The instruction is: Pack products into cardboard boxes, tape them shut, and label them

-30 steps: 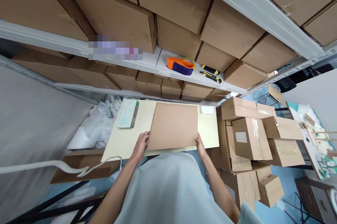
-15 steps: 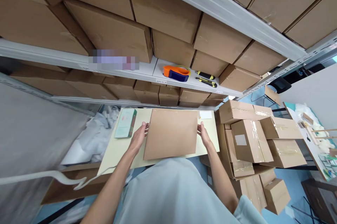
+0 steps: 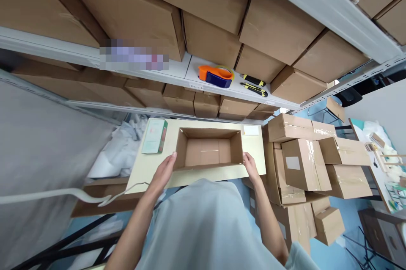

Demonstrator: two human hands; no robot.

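Observation:
An open cardboard box point(image 3: 207, 166) rests on the pale yellow table in front of me, its hollow inside facing up. Flap seams show on its floor, and nothing lies in it. My left hand point(image 3: 164, 170) is at the box's near left corner, thumb up along the side, with its other fingers partly hidden. At the near right corner, my right hand point(image 3: 250, 166) holds the opposite side, fingers against the wall. Left of the box stands a green and white carton point(image 3: 154, 136). A white paper slip point(image 3: 251, 130) lies behind the right hand.
Above the table, a shelf point(image 3: 177, 76) carries an orange and blue tape dispenser point(image 3: 217, 76), yellow-black utility knives point(image 3: 253, 89) and cardboard boxes. More boxes point(image 3: 306, 164) are piled at the right. White crumpled packing material point(image 3: 114, 151) lies left; a white cable point(image 3: 72, 194) crosses there.
Between my hands, the box's open inside now shows where a flat, closed cardboard face showed before. Both hands remain at its sides. The camera view has shifted slightly.

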